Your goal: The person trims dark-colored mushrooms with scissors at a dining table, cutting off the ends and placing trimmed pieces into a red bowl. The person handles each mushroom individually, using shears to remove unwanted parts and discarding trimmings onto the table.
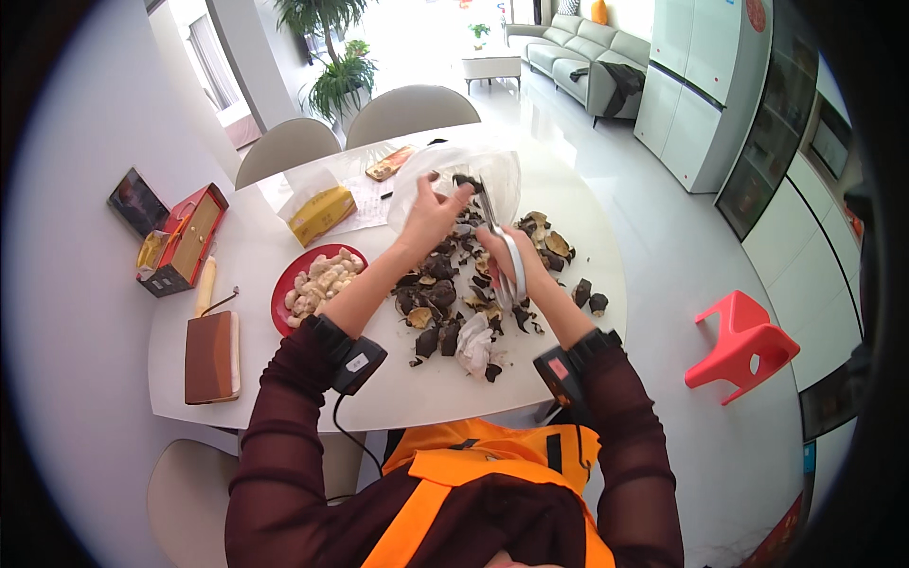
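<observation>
My left hand [434,211] pinches a small dark piece [465,183] between its fingers, over the mouth of a clear plastic bag [505,170]. My right hand [513,250] grips metal scissors [513,270], their blades pointing up towards that dark piece. Beneath both hands, dark, shrivelled pieces and shell-like scraps [433,295] are spread on the white table [383,397]. A crumpled white tissue [474,344] lies among them. Left of my left forearm, a red plate [277,302] holds a pile of pale, whitish chunks [323,280]. What the dark pieces are, I cannot tell.
A yellow tissue pack [322,215], a paper sheet [366,202] and a phone [390,163] lie towards the table's far side. At the left are a brown notebook [208,357], a red box [186,241] and a tablet [138,201]. A red plastic stool [742,344] stands at the right.
</observation>
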A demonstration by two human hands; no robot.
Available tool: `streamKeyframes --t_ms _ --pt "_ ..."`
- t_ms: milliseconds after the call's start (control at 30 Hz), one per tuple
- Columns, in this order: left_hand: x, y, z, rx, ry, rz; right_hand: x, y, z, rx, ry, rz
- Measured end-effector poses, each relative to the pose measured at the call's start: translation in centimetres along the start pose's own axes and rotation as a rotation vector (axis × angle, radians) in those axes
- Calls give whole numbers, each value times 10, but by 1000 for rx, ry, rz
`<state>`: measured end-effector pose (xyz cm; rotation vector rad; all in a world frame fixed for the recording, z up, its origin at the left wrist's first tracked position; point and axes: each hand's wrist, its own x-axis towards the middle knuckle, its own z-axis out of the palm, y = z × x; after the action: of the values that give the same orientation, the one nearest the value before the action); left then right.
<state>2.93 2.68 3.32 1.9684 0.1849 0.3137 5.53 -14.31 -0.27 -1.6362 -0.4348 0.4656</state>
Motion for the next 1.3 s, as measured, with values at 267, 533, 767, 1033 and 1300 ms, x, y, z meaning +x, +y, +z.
streamKeyframes --t_ms 267,533,767,1033,1300 --pt "20 -16 -26 379 -103 144 -32 -3 4 -323 50 -78" --pt "8 -26 -14 -346 -268 -79 -38 -15 -5 78 -159 47" --pt "-6 -41 -16 -823 -195 -310 -42 -6 -15 338 -277 270" --pt "-62 -42 8 -289 -140 143 -28 3 -1 428 43 -100" --pt "-73 -46 7 -439 53 32 -15 19 14 377 115 -208"
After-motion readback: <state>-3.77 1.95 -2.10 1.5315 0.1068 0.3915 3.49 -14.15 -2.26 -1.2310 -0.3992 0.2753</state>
